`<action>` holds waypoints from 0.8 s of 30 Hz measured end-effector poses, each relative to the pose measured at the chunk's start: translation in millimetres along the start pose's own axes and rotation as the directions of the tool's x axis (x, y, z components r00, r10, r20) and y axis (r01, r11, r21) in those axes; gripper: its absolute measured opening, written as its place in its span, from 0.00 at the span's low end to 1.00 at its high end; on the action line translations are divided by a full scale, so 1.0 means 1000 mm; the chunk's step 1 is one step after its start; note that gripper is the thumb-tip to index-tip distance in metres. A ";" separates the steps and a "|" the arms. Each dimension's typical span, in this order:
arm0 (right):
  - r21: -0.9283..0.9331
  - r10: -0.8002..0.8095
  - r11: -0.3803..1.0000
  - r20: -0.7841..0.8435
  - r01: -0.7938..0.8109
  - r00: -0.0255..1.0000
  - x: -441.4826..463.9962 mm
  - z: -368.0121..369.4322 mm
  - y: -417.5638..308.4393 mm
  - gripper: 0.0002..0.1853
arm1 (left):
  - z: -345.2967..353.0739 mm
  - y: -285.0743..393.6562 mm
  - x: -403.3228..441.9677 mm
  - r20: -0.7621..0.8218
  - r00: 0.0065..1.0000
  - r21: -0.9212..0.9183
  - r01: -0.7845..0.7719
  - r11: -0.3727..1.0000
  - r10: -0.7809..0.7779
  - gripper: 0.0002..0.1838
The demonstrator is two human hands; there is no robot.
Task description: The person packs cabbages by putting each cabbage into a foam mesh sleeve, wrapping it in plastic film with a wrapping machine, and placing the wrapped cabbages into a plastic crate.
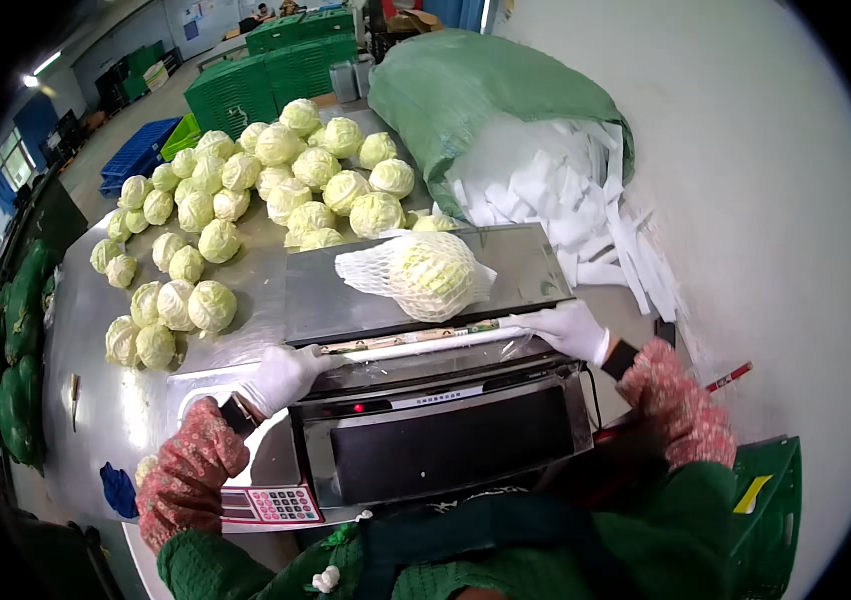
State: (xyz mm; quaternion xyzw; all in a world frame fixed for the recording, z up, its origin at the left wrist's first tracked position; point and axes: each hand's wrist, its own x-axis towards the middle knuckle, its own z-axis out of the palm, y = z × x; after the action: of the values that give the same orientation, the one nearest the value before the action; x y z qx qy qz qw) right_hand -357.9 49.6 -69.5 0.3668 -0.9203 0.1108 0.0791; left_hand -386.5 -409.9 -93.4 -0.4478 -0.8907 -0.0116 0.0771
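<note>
A cling-film wrapping machine [446, 398] with a dark front plate stands before me, a red light lit on its strip. Across it runs a film roll [416, 340]. My left hand [284, 378], in a white glove, is closed at the roll's left end. At the right end my gloved right hand [568, 332] is closed too. Clear plastic film [516, 352] glints between them, its edge apparently in the fingers, though the fingertips are partly hidden. Just behind the roll, a cabbage [433, 275] in a white foam net lies on the metal plate [331, 290].
Several bare cabbages [276, 145] cover the table's far side. A green sack [491, 85] spills white foam nets [546, 180] at the right. A scale keypad [281, 504] sits front left, near a blue cloth [118, 488]. Green crates [236, 90] stand behind.
</note>
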 end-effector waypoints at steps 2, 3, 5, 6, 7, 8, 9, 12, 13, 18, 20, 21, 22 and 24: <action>0.420 0.377 0.860 -0.139 -0.290 0.916 -0.010 -0.005 -0.013 0.09 | -0.001 0.000 0.001 -0.216 0.917 -0.659 0.118 0.743 -0.337 0.07; 0.623 0.533 0.712 -0.179 -0.324 0.827 -0.018 -0.017 -0.020 0.07 | -0.026 0.003 -0.001 -0.109 0.856 -0.837 0.195 0.511 -0.505 0.04; 0.717 0.590 0.622 -0.167 -0.314 0.790 -0.027 -0.050 -0.027 0.07 | -0.071 0.006 0.002 -0.160 0.833 -0.915 0.076 0.396 -0.529 0.07; 0.829 0.620 0.527 -0.224 -0.187 0.752 -0.020 -0.060 -0.026 0.09 | -0.093 0.009 0.012 -0.137 0.772 -0.960 0.052 0.276 -0.621 0.12; 0.906 0.655 0.421 -0.270 -0.044 0.705 -0.011 -0.068 -0.023 0.11 | -0.096 -0.004 0.029 -0.390 0.674 -0.912 -0.190 0.362 -0.628 0.12; 0.906 0.653 0.421 -0.269 -0.044 0.708 0.005 -0.068 -0.015 0.11 | -0.105 -0.019 0.039 -0.385 0.610 -0.921 -0.203 0.333 -0.693 0.10; 0.826 0.603 0.563 -0.410 0.000 0.684 0.029 -0.065 -0.001 0.13 | -0.109 -0.031 0.057 -0.395 0.404 -0.917 -0.118 0.381 -0.825 0.09; -0.303 -0.123 0.953 -0.394 -0.002 0.911 0.082 -0.048 0.069 0.24 | -0.035 -0.086 0.116 -0.461 0.535 -0.805 0.082 0.587 -0.708 0.09; -0.303 -0.124 0.953 -0.401 -0.004 0.908 0.084 -0.032 0.075 0.24 | 0.027 -0.109 0.125 -0.435 0.644 -0.710 0.186 0.680 -0.630 0.14; 0.201 0.023 0.979 0.059 -0.035 0.998 0.099 0.009 0.059 0.56 | 0.032 -0.027 0.126 -0.230 0.950 -0.580 0.042 0.813 -0.213 0.39; 0.378 -0.010 0.926 -0.042 0.025 0.999 0.109 0.040 0.043 0.59 | 0.027 -0.005 0.132 -0.268 0.949 -0.590 -0.024 0.807 -0.167 0.43; 0.550 0.027 0.835 -0.083 0.023 0.996 0.113 0.057 0.041 0.60 | 0.025 -0.003 0.138 -0.358 0.928 -0.555 -0.125 0.823 -0.101 0.45; 0.541 0.176 0.822 0.059 -0.179 0.983 0.112 0.054 0.040 0.59 | 0.014 0.001 0.140 -0.298 0.945 -0.635 -0.091 0.767 -0.134 0.47; 0.619 0.146 0.775 0.020 -0.127 0.989 0.094 0.038 0.023 0.58 | -0.005 0.004 0.124 -0.215 0.953 -0.703 0.000 0.711 -0.213 0.46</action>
State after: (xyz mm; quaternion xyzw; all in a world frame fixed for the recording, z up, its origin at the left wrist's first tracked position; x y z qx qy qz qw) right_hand -443.6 -5.9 -87.9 0.3030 -0.8560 0.4170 -0.0400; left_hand -455.5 -308.7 -69.9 -0.3849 -0.8249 -0.4130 0.0279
